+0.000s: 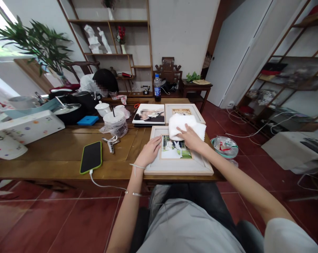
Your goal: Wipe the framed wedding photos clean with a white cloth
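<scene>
A wooden picture frame with a pale mat and a green-and-white photo lies flat at the table's front edge. Along its left side rests my left hand, fingers stretched out on the frame. My right hand presses a folded white cloth over the frame's upper right part, the fingers holding it from above. The cloth hides that corner and part of a second picture frame just behind. Left of that frame sits a stack topped by a photo panel.
A phone charges on the table, its white cable hanging off the front. A cup in a plastic bag, a blue box and a bottle stand farther back. Another person's head is bent low beyond the table.
</scene>
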{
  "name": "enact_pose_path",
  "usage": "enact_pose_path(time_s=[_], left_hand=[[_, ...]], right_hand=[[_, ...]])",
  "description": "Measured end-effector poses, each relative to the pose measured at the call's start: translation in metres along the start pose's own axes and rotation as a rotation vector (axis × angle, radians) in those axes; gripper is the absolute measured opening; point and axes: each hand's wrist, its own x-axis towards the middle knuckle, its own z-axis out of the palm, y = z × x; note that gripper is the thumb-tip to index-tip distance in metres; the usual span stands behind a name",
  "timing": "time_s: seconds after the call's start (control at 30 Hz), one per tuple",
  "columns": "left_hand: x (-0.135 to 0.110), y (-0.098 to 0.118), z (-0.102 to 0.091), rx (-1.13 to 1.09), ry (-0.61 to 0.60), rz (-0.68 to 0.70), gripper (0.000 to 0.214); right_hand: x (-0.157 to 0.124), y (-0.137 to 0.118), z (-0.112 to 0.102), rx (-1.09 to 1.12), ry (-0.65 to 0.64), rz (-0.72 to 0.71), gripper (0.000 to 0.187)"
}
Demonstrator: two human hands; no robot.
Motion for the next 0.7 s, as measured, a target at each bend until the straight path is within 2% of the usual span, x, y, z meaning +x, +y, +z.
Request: enact_pose_path(time_s=[0.17,0.3,0.43,0.57,0.7], left_hand=[[0.0,-0.001,0.001,-0.006,0.024,0.035,0.042],[0.001,-0.001,0.002,-0.006,0.03,0.043,0.042],[0.0,0.001,0.0,-0.003,0.031,0.036,0.042],[0.0,0.002,0.0,0.003,0.023,0.02,0.042],[0.0,0.0,0.001,0.01,0.022,0.025,0.042]], right_hand=[[-0.035,-0.033,-0.005,0.05,-0.068,-0.054,0.064],[-0.079,-0.059,-0.03,0.156,-0.16,-0.133,0.063],[-0.112,-0.078,-0.054,0.293,-0.243,-0.147,0.068],[-0.118,-0.085,-0.055,0.34,-0.223,-0.144,0.072],[-0.095,-0.069,-0.036,0.302,-0.148,-0.118,0.072]])
